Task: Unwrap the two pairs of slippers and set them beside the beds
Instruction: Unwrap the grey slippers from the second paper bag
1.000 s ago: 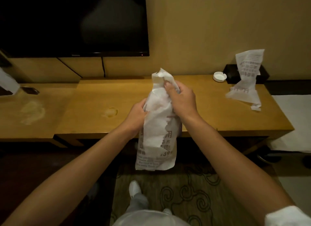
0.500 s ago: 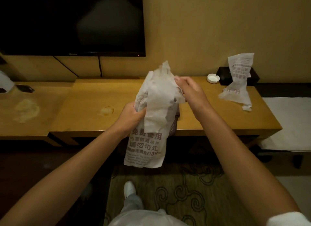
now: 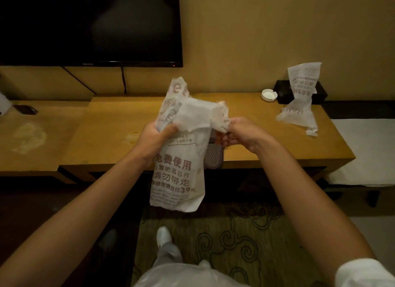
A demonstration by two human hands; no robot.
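A white paper wrapper [image 3: 178, 179] printed with brown characters hangs upright in front of me, its top torn apart. My left hand [image 3: 155, 140] grips its left side near the top. My right hand [image 3: 241, 135] pinches the torn flap [image 3: 201, 116] and holds it out to the right. Through the tear a grey slipper [image 3: 213, 158] with a dotted sole shows at the wrapper's right side. A second, empty wrapper [image 3: 300, 100] lies crumpled at the far right of the wooden counter [image 3: 106, 135].
A black TV [image 3: 89, 26] hangs on the wall above the counter. A white ashtray [image 3: 268, 95] and a dark box [image 3: 282, 91] sit at the back right. A white sheet [image 3: 367, 150] lies at the right. Patterned carpet [image 3: 235, 239] covers the floor below.
My right hand has pulled the torn flap further right and down, widening the tear. The grey slipper now shows beside the wrapper. The left hand has kept its hold.
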